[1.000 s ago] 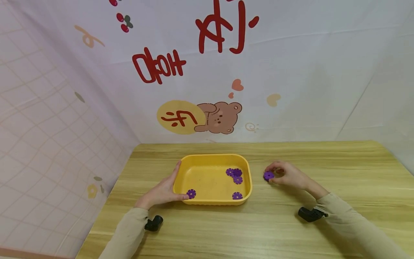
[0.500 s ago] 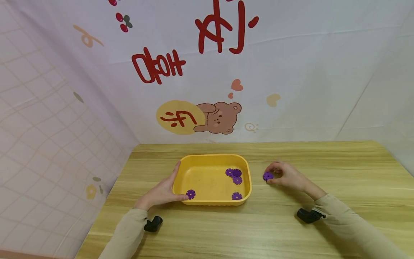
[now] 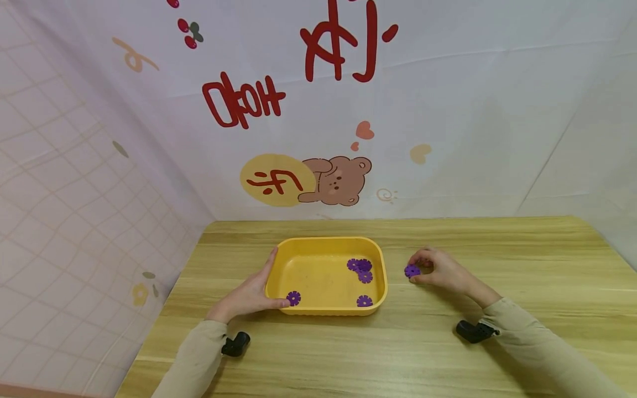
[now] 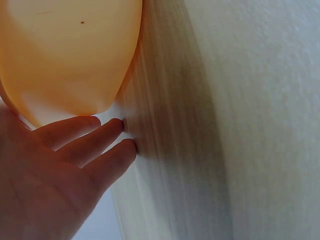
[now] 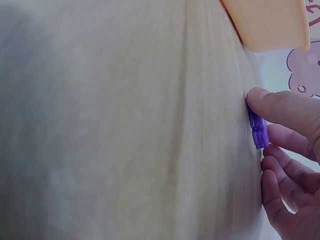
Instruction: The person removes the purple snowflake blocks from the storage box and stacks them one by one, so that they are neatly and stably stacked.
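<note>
Right wrist view shows edge-on what the head view shows from above: at least two stacked discs [image 5: 258, 131], pinched by the right hand [image 5: 295, 150], right of the tray [image 3: 318, 283] at lower centre. Left hand [image 3: 249, 296] grips its left end, fingers slightly apart. Inside lie at least five purple pieces [image 3: 365, 277]. Red characters [image 3: 337, 44], top centre, are unreadable to me.

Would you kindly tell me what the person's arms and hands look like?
The left hand and right hand are bare, without gloves. The left sleeve and right sleeve are plain beige, reaching the wrists. A small black device is at each wrist.
</note>
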A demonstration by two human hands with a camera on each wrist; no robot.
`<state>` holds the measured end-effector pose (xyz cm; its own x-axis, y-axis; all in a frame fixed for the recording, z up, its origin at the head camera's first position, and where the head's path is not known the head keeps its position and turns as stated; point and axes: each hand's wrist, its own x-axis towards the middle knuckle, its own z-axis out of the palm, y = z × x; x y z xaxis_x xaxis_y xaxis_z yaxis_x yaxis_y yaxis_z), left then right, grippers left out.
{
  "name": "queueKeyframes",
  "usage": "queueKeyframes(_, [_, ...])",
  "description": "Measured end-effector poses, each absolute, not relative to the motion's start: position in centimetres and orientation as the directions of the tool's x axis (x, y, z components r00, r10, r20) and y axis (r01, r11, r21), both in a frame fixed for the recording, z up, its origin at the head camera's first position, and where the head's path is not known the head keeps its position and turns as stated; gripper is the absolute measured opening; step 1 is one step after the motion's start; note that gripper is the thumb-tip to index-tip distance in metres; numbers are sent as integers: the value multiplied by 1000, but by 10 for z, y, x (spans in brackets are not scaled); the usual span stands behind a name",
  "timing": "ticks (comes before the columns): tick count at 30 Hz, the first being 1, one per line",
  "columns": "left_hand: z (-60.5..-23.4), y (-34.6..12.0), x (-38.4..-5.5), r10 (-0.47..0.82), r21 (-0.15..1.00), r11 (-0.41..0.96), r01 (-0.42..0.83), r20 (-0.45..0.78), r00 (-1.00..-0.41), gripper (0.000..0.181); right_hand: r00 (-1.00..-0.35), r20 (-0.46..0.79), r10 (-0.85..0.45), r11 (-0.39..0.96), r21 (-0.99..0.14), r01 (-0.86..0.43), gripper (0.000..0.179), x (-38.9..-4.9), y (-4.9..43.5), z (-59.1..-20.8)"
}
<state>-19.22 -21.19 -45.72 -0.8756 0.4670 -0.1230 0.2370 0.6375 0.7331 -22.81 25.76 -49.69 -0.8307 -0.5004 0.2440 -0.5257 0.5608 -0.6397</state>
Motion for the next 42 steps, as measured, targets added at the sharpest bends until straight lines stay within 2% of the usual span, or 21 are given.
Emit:
queueKeyframes(6, [-457, -212, -192, 468, 731, 640, 239, -124, -875, 123, -830, 258, -495, 567, -628, -534, 29, -228, 257, -498])
queueKeyframes(20, [-459, -212, -193, 472, 748, 619, 240, -110, -874, 122, -846, 189, -498, 564, -671, -482, 37, -228, 257, -493])
queueKeyframes(30, [-461, -213, -192, 477, 741, 624, 249, -108, -872, 122, -822, 284, -493, 503, -678, -536, 35, -226, 242, -468])
queueKeyframes(42, [-461, -213, -193, 477, 732, 634, 252, -113, -872, 121, -791, 317, -523, 404, -725, -558, 31, -234, 213, -448])
